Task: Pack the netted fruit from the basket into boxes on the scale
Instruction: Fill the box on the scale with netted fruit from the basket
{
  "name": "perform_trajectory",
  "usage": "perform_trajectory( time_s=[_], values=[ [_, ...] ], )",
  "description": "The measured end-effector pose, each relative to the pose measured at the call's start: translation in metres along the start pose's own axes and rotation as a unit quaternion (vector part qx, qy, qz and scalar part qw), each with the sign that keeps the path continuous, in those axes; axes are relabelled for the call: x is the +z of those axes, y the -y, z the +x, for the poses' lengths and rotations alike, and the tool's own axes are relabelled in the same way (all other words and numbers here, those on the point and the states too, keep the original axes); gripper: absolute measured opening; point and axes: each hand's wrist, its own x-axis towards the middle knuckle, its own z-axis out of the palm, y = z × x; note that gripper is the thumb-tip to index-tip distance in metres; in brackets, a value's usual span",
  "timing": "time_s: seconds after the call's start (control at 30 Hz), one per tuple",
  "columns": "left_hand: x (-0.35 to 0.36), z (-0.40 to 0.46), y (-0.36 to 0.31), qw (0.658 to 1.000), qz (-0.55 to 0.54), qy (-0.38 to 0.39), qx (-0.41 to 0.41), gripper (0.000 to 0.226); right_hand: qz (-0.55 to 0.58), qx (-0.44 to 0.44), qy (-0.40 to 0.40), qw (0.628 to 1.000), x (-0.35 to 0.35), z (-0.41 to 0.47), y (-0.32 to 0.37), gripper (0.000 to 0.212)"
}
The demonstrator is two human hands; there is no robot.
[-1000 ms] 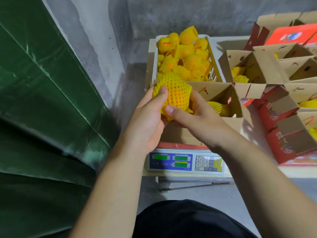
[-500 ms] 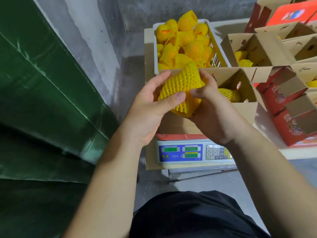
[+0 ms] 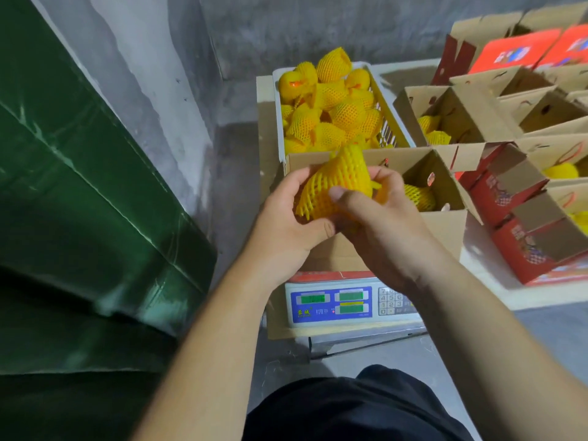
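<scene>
Head view: both hands hold one netted fruit [image 3: 337,183] over an open box [image 3: 445,224] on the scale [image 3: 334,302].
Left hand [image 3: 286,218] cups the fruit's near side, thumb curled under it; right hand [image 3: 378,224] grips it from the other side, thumb laid across the net. Just beyond the hands, a basket [image 3: 391,122] heaped with netted fruit. Another netted fruit [image 3: 420,197] lies inside the box, right of the hands. Further right, more open boxes [image 3: 477,113] stand on the surface [image 3: 496,275].

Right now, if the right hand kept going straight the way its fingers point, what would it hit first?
Probably the netted fruit that both hands grip: the right hand points up-left into it. Past that lies the left hand, though depth is unclear.
</scene>
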Motion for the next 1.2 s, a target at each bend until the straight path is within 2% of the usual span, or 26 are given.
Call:
perform_trajectory(
  time_s=[0.17,0.3,0.47,0.53,0.7,0.77,0.93,1.07,1.13,1.2],
  values=[
    [0.002,0.003,-0.001,0.999,0.011,0.025,-0.028,0.067,-0.123,-0.019,0.025,0.992,-0.002,-0.002,0.000,0.057],
    [0.006,0.006,-0.002,0.999,0.018,0.018,-0.023,0.064,-0.140,-0.048,0.009,0.989,-0.003,-0.002,0.002,0.049],
    [0.021,0.018,-0.004,0.999,-0.010,0.005,-0.043,0.081,-0.164,-0.059,0.032,0.984,-0.009,0.002,0.005,0.046],
    [0.026,0.026,-0.004,0.999,-0.012,-0.007,-0.044,0.085,-0.194,-0.061,0.036,0.978,-0.013,0.007,0.007,0.047],
    [0.037,0.058,-0.008,0.996,-0.026,-0.046,-0.075,0.073,-0.197,-0.066,0.029,0.978,-0.032,0.039,0.015,0.058],
    [0.043,0.078,-0.015,0.992,-0.033,-0.074,-0.097,0.076,-0.194,-0.068,0.031,0.978,-0.045,0.058,0.021,0.061],
    [0.046,0.154,-0.025,0.988,-0.015,-0.109,-0.109,0.084,-0.251,-0.112,-0.010,0.961,-0.078,0.132,0.055,0.044],
    [0.038,0.243,-0.001,0.981,0.077,-0.134,-0.122,0.093,-0.390,-0.089,-0.003,0.917,-0.107,0.238,0.065,0.037],
    [0.035,0.283,0.021,0.970,0.153,-0.070,-0.174,0.095,-0.492,-0.061,0.012,0.868,-0.115,0.298,0.057,0.046],
    [0.034,0.313,0.043,0.933,0.246,0.039,-0.258,0.098,-0.589,-0.052,0.018,0.806,-0.118,0.351,0.046,0.062]
  ],
)
